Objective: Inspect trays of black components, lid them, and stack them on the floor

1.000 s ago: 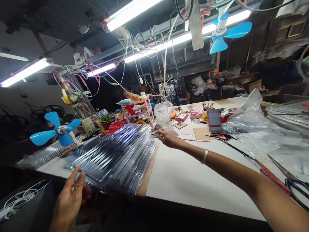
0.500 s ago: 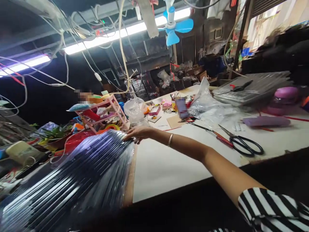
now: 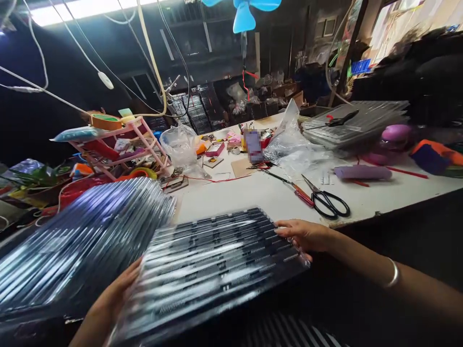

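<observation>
A flat, ribbed plastic tray [image 3: 220, 255], black under a shiny clear surface, is held up in front of me, partly over the table's front edge. My right hand [image 3: 302, 236] grips its right edge, thumb on top and fingers beneath. At its left edge is my left hand [image 3: 117, 289], closed on the tray, with most of its fingers hidden behind it. Left of the held tray lies a stack of similar ribbed trays [image 3: 90, 241], glossy and slightly blurred.
On the white table [image 3: 206, 197] lie black-handled scissors [image 3: 327, 202], a red-handled tool [image 3: 302, 195], a purple roll-shaped object [image 3: 362, 173] and clear plastic bags [image 3: 289, 140]. A pink rack [image 3: 141, 140] stands at left, and flat clear trays [image 3: 358, 125] are piled at back right.
My right hand has come from the stack at the left toward the right, bringing a tray with it. My left hand has come into view on the tray's left edge. The view has tilted down.
</observation>
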### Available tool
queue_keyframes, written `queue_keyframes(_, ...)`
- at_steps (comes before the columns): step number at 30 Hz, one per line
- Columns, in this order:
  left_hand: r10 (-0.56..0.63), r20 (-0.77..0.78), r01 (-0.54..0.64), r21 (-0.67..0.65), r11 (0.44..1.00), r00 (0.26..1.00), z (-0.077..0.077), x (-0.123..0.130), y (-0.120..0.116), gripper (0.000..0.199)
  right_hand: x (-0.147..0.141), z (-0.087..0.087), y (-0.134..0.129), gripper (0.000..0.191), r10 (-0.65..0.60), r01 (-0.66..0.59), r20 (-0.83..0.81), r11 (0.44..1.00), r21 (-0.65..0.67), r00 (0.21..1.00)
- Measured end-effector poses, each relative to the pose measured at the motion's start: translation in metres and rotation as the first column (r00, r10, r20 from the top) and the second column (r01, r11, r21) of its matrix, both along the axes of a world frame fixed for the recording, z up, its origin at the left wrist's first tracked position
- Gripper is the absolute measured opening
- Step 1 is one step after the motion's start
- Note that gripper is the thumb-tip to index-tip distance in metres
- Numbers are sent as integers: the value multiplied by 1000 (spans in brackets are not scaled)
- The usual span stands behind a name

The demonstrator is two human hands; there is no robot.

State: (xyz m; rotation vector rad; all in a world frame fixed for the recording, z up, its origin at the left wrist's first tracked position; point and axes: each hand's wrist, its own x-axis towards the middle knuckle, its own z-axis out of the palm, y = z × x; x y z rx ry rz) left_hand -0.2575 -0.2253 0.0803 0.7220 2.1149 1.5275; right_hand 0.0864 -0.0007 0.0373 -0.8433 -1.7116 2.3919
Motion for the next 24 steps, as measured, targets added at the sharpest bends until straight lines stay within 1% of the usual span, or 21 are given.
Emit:
queue_keyframes(1, -47, 119, 54, -52, 997, 992, -2, 0, 16, 33, 2, -1, 3, 45, -45, 37, 62, 991, 128, 997)
queue_keyframes(2, -113, 201, 142, -135, 981, 973, -5, -2, 32, 33, 1, -1, 6, 46, -94, 58, 121, 960, 274, 988)
queue_keyframes(3, -192, 181, 225, -183, 957, 965, -7, -4, 48, 34, -2, -2, 10, 47, -147, 67, 167, 909, 412, 975)
queue_keyframes(4, -201, 154, 231, -206, 951, 967, -10, -7, 62, 34, -7, -3, 14, 48, -199, 70, 194, 848, 525, 961)
queue_keyframes(5, -190, 123, 213, -225, 951, 974, -14, -11, 74, 34, -13, -5, 19, 48, -242, 71, 206, 792, 606, 948)
queue_keyframes(7, -153, 12, 151, -267, 952, 988, -22, -17, 86, 33, -24, -9, 28, 46, -308, 70, 222, 713, 698, 925)
queue_keyframes(9, -124, -112, 84, -312, 946, 986, -31, -19, 87, 28, -30, -16, 34, 43, -374, 36, 261, 629, 777, 890)
queue_keyframes(10, -117, -172, 54, -330, 942, 978, -35, -18, 83, 27, -31, -19, 35, 44, -399, 9, 288, 598, 801, 871)
queue_keyframes(11, -114, -229, 29, -344, 938, 967, -40, -15, 78, 27, -30, -23, 34, 47, -424, -15, 308, 568, 823, 852)
queue_keyframes(13, -118, -317, -4, -360, 933, 941, -50, -8, 68, 33, -25, -32, 26, 54, -478, -31, 288, 476, 879, 829)
queue_keyframes(14, -124, -358, -15, -360, 933, 925, -56, -4, 64, 38, -23, -36, 20, 55, -503, -17, 235, 400, 916, 832)
queue_keyframes(15, -129, -412, -27, -351, 936, 902, -61, -2, 62, 42, -21, -41, 13, 55, -526, 23, 149, 306, 952, 837)
queue_keyframes(16, -131, -472, -39, -334, 942, 872, -67, -1, 61, 45, -20, -45, 6, 53, -515, 62, 68, 233, 971, 855)
queue_keyframes(17, -129, -530, -51, -312, 949, 838, -73, -2, 63, 47, -20, -49, 0, 50, -508, 86, 10, 165, 983, 861)
queue_keyframes(18, -126, -579, -57, -288, 956, 806, -78, -4, 67, 46, -22, -52, -4, 47, -501, 97, -25, 118, 988, 865)
queue_keyframes(20, -122, -626, -51, -251, 967, 770, -84, -10, 78, 43, -30, -54, -7, 43, -515, 78, -36, 60, 995, 857)
queue_keyframes(21, -124, -618, -40, -244, 969, 776, -86, -14, 84, 41, -35, -55, -5, 42, -527, 66, -31, 48, 997, 849)
queue_keyframes(22, -127, -604, -27, -239, 971, 787, -88, -17, 90, 39, -40, -55, -2, 42, -536, 61, -27, 46, 997, 844)
queue_keyframes(24, -123, -574, -11, -225, 974, 809, -88, -22, 97, 38, -48, -56, 4, 42, -539, 79, -32, 64, 995, 842)
